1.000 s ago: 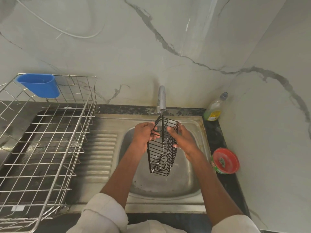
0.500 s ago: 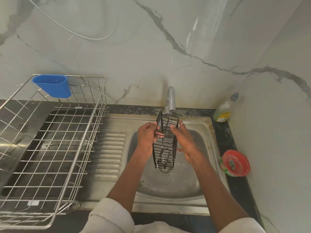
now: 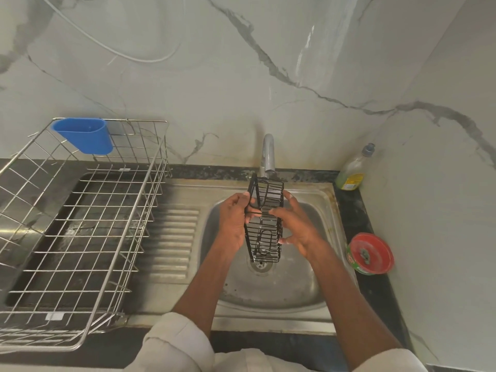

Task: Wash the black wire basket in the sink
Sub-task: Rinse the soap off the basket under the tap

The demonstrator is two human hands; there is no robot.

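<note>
Basket (image 3: 265, 224) tilted further (black, narrow)

Two hands: left hand (image 3: 236, 221), right hand (image 3: 298, 229). One black wire basket (image 3: 265, 224), one sink (image 3: 290, 288), one tap (image 3: 268, 154), one steel rack (image 3: 80, 224), one blue cup (image 3: 84, 135), one bottle (image 3: 351, 170), one red-lidded tub (image 3: 371, 253).
</note>
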